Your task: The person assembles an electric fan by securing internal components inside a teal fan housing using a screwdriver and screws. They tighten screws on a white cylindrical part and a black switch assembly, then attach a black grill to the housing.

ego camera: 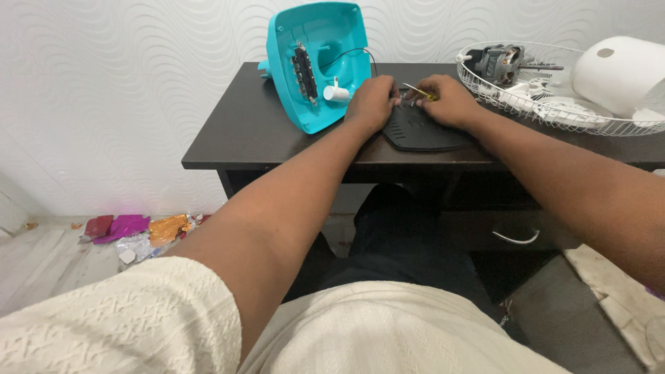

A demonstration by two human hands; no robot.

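Observation:
My left hand (pixel 372 102) and my right hand (pixel 449 102) meet over a black iron soleplate (pixel 419 133) lying flat on the dark table (pixel 242 131). A yellow-handled screwdriver (pixel 421 93) is gripped in my right hand. My left hand's fingers are closed on a small part at the plate's far end; the part itself is mostly hidden. A turquoise iron housing (pixel 318 62) stands tilted just left of my left hand, its open inside facing me, with a black wire looping out.
A white wire fan guard (pixel 554 114) at the table's right holds a fan motor (pixel 500 61), white blades and a white dome cover (pixel 620 73). A drawer with a metal handle (pixel 516 239) sits below. Coloured foil scraps (pixel 138 228) lie on the floor at left.

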